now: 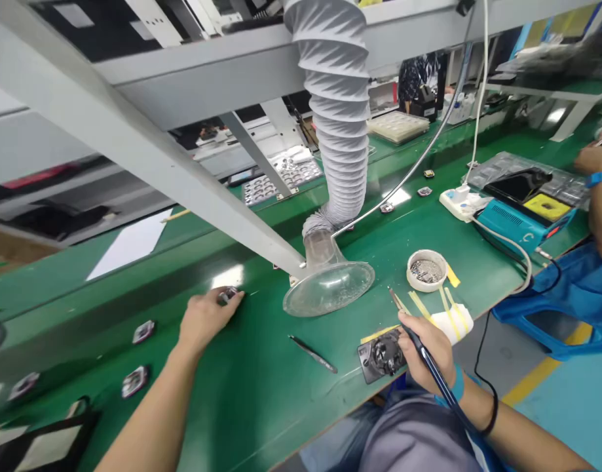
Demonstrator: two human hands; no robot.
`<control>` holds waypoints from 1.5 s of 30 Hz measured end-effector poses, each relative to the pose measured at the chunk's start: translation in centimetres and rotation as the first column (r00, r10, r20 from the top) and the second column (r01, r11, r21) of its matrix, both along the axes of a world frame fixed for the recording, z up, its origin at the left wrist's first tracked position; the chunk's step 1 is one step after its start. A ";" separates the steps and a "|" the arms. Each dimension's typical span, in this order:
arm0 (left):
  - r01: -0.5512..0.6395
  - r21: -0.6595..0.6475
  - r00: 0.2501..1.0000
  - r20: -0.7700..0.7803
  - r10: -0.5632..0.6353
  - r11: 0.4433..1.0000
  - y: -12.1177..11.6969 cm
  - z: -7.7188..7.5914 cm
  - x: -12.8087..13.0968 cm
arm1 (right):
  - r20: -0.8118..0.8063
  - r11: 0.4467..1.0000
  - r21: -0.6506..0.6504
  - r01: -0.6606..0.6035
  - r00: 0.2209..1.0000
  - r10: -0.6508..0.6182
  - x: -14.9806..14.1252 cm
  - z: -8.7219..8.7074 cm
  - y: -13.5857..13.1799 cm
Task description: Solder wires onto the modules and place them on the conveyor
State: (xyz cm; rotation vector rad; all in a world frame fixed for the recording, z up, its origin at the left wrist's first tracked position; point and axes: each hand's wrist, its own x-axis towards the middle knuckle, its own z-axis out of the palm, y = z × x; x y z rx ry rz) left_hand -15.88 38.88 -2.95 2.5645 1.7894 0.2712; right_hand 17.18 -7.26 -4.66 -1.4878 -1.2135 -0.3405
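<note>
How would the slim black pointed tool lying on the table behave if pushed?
The slim black pointed tool is probably light, being thin, and seems stiff, since it lies straight. It may slide easily: the glossy green table looks smooth.

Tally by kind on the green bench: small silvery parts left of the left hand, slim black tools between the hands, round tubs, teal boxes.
Small silvery rounded parts left of left hand: 3
Slim black pointed tool: 1
Round white tub: 1
Teal box: 1
Total: 6
</note>
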 end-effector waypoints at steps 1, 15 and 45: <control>-0.020 0.039 1.000 0.024 0.019 0.999 -1.1 0.3 -0.4 | -0.011 1.000 0.003 -0.008 1.000 0.008 0.0 -0.1 0.0; 0.498 0.229 0.723 0.423 -0.546 0.836 -33.0 0.7 10.1 | -0.130 0.996 -0.027 -0.082 0.988 0.078 0.6 -1.2 -0.7; 0.436 0.246 0.726 0.472 -0.500 0.866 -37.3 -1.8 10.2 | -0.097 0.988 -0.120 -0.099 0.991 0.088 4.5 0.2 -1.3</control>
